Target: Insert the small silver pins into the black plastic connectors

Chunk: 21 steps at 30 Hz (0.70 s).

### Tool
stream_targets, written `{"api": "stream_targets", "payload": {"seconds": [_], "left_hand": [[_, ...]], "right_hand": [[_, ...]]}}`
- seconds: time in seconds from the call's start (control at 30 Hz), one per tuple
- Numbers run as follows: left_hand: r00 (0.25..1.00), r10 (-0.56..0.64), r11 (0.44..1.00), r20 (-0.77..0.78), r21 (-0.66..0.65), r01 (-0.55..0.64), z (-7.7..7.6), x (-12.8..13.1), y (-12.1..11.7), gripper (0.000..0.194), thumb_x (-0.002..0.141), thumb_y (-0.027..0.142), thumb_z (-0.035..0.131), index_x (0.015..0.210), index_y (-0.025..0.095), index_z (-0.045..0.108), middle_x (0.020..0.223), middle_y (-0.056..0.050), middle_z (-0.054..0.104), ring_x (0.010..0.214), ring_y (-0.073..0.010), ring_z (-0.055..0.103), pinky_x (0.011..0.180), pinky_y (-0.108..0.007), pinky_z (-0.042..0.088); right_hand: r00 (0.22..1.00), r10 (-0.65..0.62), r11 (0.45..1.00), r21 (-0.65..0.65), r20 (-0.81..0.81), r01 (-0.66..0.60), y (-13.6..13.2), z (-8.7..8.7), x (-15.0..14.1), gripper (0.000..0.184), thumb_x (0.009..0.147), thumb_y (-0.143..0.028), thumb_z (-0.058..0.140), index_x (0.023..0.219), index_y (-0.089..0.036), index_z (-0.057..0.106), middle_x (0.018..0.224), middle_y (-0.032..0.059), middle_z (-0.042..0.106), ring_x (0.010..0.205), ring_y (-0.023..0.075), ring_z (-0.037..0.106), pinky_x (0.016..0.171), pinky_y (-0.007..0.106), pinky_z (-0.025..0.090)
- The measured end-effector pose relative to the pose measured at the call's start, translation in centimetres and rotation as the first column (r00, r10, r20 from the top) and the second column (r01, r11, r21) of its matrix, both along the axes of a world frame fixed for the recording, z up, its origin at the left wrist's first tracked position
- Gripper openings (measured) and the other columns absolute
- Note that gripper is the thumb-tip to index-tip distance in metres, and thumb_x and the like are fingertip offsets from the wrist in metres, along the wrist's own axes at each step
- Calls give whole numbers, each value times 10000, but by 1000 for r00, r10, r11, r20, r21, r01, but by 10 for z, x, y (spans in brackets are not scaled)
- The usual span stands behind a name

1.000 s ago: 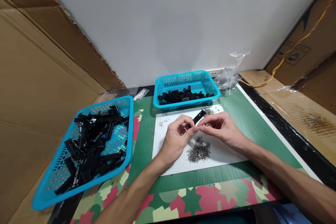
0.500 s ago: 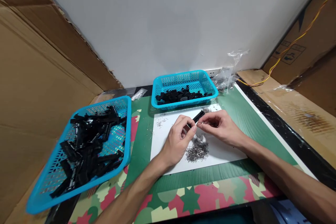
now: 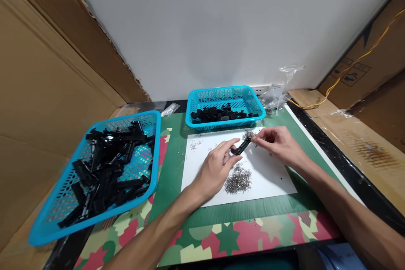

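My left hand [image 3: 218, 164] holds a narrow black plastic part [image 3: 243, 146] by its near end, above a white sheet [image 3: 265, 181]. The part is tilted, with its far end up and to the right, and a long groove shows on it. At that far end my right hand [image 3: 276, 143] is closed in a pinch. Something thin shows at its fingertips, too small to name. Below my hands lies a pile of small bent metal wire pieces [image 3: 238, 180]. A smaller heap of metal pieces [image 3: 249, 134] sits behind the part.
On the left a blue basket [image 3: 157, 152] holds many long black parts. Another blue basket [image 3: 226, 125] at the back holds small black pieces. Clear plastic bags [image 3: 274, 96] lie by the wall. Cardboard [image 3: 47, 71] stands at the left, and a yellow cable [image 3: 329, 90] runs at the right.
My right hand has moved up and right to the part's far end. The fingers of my left hand have spread apart, and more of the black part shows.
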<state>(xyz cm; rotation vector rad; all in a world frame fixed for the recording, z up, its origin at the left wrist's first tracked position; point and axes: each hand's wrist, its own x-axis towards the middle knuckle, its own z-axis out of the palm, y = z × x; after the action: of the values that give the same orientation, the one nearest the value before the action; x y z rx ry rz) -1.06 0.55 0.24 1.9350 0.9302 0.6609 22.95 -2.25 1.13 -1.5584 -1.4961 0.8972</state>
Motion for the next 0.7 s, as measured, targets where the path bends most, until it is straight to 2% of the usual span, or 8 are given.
{"api": "stream_targets", "payload": {"seconds": [0.1, 0.33, 0.57, 0.7], "left_hand": [[1000, -10, 1000, 8, 14, 9, 0, 2, -1, 296, 979, 297, 712, 1262, 217, 748, 970, -32, 679, 723, -144, 559, 695, -291, 450], [999, 14, 999, 42, -48, -12, 2, 6, -5, 236, 934, 320, 780, 1132, 196, 818, 1001, -71, 780, 821, -187, 673, 737, -315, 516], [999, 39, 994, 25, -104, -36, 0, 5, -5, 280, 930, 387, 777, 1129, 197, 828, 995, -84, 820, 824, -204, 711, 734, -326, 546], [999, 42, 990, 34, -136, -37, -2, 6, -5, 278, 907, 368, 796, 1119, 191, 835, 995, -89, 827, 812, -200, 717, 694, -306, 551]], "right_hand": [[992, 31, 999, -34, 120, -27, -1, 2, 0, 291, 870, -402, 666, 716, -161, 720, 642, 34, 655, 586, 138, 481, 526, 282, 316], [953, 39, 995, -95, 301, -11, -4, 1, -7, 189, 856, -268, 639, 718, -177, 731, 649, 20, 681, 607, 151, 535, 573, 302, 337], [921, 11, 999, -49, 388, 9, -5, -6, -12, 137, 848, -227, 638, 753, -182, 726, 677, 21, 681, 615, 152, 560, 594, 306, 349], [917, -16, 999, -28, 397, 30, -7, -6, -16, 122, 837, -221, 636, 766, -182, 728, 665, 13, 668, 605, 147, 553, 593, 303, 351]]}}
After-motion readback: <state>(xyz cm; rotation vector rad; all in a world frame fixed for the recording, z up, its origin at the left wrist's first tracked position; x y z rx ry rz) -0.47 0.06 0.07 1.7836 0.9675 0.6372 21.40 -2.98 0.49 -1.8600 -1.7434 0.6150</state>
